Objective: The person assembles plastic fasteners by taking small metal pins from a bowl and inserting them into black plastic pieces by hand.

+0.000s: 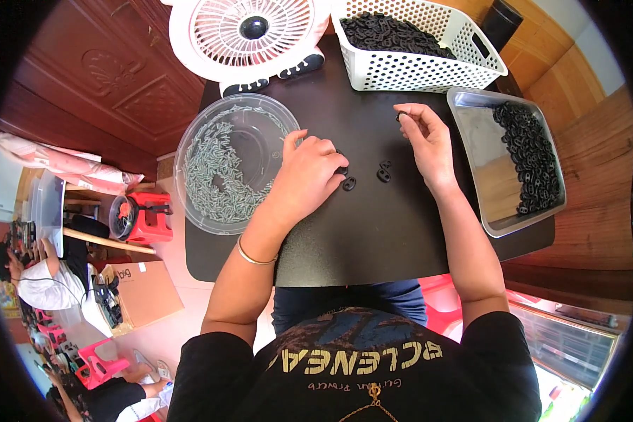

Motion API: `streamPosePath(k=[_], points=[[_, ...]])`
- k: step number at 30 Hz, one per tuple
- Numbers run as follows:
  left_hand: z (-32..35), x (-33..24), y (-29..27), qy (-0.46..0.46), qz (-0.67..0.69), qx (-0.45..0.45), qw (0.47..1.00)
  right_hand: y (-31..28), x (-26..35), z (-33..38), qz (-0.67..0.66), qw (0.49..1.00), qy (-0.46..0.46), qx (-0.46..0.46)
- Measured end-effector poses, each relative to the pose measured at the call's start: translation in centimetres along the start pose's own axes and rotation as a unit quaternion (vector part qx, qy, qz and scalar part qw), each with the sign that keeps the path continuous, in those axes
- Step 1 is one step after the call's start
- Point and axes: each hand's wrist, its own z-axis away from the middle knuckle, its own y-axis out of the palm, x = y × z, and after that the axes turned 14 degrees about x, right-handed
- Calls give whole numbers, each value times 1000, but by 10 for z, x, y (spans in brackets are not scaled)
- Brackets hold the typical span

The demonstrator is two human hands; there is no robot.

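My left hand (308,172) is closed over the table beside the round tub, its fingertips on a black plastic piece (342,169) that they partly hide. Just below those fingers a small black oval piece with holes (349,183) lies on the dark tabletop. A little to the right are more black pieces (384,171), close together. My right hand (427,141) is raised near the metal tray, thumb and fingers pinching a small black piece (401,116). Many short, thin grey-green metal pins or screws (218,176) lie in the clear round tub (181,179).
A shallow metal tray (475,151) at the right holds black oval pieces (531,158). Behind stand a white perforated basket (429,77) heaped with black pieces and a white fan (253,28). At far left, other people (49,285) sit near a cardboard box (151,292) and red stools (102,362).
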Motion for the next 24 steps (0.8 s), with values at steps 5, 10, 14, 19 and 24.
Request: streamPosePath(k=[5,10,14,19,24], points=[[-2,-2,1,-4,-7,2,1000,0,2,0,14,1000,3,-2],[-3,-4,0,-10,-4,10,1000,-2,2,0,15,1000,1,-2],[1,-1,-1,-12,14,6,1000,1,-1,-1,13,1000,-2,4],[3,10,-20,9,36,-62,997,1,6,1,2,1000,10,-1],[36,38,-67,-52,6,-102,993,0,4,1,5,1000,3,5]])
